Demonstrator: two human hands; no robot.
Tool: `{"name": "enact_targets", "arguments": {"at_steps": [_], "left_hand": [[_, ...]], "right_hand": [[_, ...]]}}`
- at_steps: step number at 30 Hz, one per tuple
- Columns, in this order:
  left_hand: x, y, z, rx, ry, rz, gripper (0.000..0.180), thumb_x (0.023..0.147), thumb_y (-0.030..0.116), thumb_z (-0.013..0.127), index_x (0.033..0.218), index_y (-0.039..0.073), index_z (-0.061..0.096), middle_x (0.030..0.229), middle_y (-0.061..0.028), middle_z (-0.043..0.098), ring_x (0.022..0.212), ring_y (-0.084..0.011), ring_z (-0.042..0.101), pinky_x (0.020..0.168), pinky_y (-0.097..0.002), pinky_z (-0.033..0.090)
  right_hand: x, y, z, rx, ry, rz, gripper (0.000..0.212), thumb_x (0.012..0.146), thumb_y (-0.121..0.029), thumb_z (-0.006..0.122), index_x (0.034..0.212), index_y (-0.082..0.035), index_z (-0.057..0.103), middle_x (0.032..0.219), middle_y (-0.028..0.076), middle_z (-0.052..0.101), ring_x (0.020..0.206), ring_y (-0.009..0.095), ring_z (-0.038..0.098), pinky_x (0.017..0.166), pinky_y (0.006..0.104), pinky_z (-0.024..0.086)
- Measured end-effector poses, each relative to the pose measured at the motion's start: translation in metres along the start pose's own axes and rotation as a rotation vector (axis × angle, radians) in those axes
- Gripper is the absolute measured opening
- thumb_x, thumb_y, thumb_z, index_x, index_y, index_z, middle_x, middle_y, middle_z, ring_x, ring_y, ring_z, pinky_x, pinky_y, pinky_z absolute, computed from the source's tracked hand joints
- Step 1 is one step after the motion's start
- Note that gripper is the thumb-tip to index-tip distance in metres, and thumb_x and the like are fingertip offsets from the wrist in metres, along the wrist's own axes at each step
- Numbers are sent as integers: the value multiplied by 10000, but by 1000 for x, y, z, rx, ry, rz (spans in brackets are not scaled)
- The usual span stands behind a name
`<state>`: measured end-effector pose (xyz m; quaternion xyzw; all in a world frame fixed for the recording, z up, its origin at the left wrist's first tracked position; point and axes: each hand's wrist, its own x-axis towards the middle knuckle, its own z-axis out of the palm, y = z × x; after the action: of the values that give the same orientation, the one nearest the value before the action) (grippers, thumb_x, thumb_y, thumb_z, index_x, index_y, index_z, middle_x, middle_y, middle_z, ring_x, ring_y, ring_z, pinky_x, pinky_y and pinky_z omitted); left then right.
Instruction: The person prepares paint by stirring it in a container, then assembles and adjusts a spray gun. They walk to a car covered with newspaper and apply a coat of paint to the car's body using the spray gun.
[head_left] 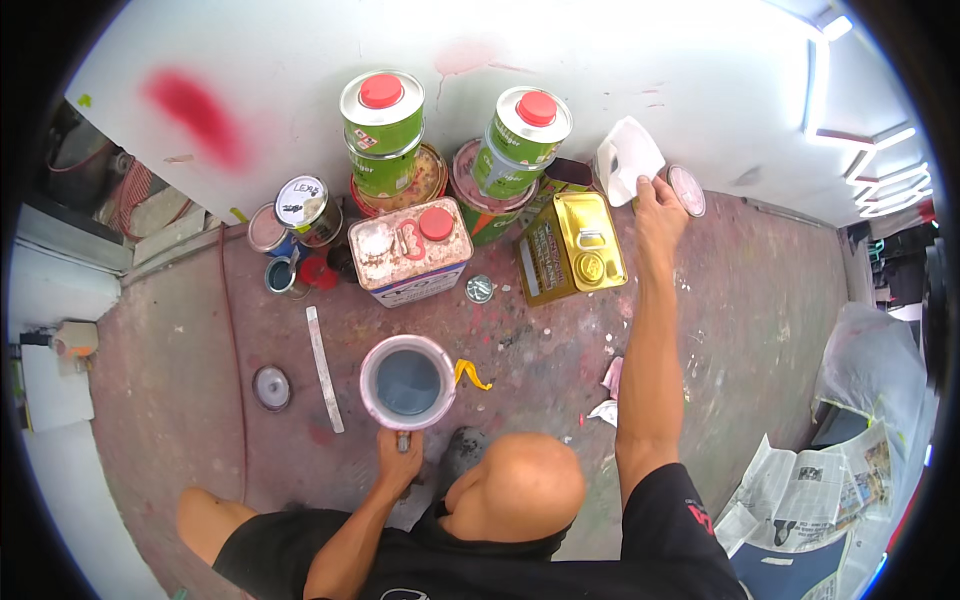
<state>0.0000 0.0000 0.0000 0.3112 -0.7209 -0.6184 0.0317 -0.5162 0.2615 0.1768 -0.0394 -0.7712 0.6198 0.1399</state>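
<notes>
Grey liquid (408, 380) filled the lower part of a round pot (408, 343), which stood at the centre of the head view, slightly left of the midline, with its mouth facing the camera. The left hand (400, 458), at the lower centre, was closed around the handle (404, 440) at the near side of the pot. The right hand (660, 215), at the upper right, gripped a white sheet (628, 155) by its lower corner in a narrow pinch between thumb and fingers. The sheet was folded, bore a greyish patch, and appeared in front of the wall (300, 50). A round can (686, 190) was visible just right of that hand.

A gold tin (572, 248) with a carrying handle stood below and left of the sheet. Left of it, in the upper centre, stood a rectangular tin (412, 248) with a stained top and a red cap. Behind these, two stacks carried green tins (382, 135), each uppermost tin capped in red. On the stained floor (740, 320), a yellow strip (472, 374) lay just right of the pot; a pale flat stick (324, 368) and a round lid (271, 388) lay to its left. Newspaper (820, 490) occupied the lower right.
</notes>
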Motion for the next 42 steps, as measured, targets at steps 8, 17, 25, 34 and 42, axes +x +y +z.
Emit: {"name": "enact_targets", "arguments": {"at_steps": [8,17,25,34,42], "left_hand": [[-7,22,-6,-14,63,33,193,956,24,679,1123,-22,764,1101,-164,796,1010,-294,757,928,-408,575],[-62,-63,-51,-56,372,-73,319,943,68,740,1249,-21,718,1258,-197,736,1185,-324,705,1044,-435,535],[-64,-58,-83,-155,445,-137,264,983,93,712,1227,-3,745,1157,-167,778,1111,-310,739,985,-447,558],[-105,-92,-110,-189,574,-7,109,1072,90,691,1154,19,702,1043,-43,697,920,-146,674,770,-293,525],[-98,-63,-133,-145,536,-184,232,973,86,713,1178,-9,767,1109,-163,790,1045,-298,753,950,-416,567]], "right_hand": [[82,42,25,-817,-44,-220,468,993,-359,765,1260,23,801,1084,247,819,936,281,763,891,451,575],[-246,-111,141,-45,-596,-375,266,1089,-174,735,1289,-6,786,1048,50,774,938,113,676,832,291,544],[-341,-58,337,-40,-1063,346,566,1076,-282,753,1503,57,598,845,60,710,581,100,575,490,274,413],[-355,-18,409,21,-979,423,288,1128,-267,679,966,-31,705,821,67,701,579,107,608,471,288,432],[-374,1,340,-90,-1087,-817,278,997,-21,729,1273,-17,762,1220,188,776,948,334,767,815,422,616]]}}
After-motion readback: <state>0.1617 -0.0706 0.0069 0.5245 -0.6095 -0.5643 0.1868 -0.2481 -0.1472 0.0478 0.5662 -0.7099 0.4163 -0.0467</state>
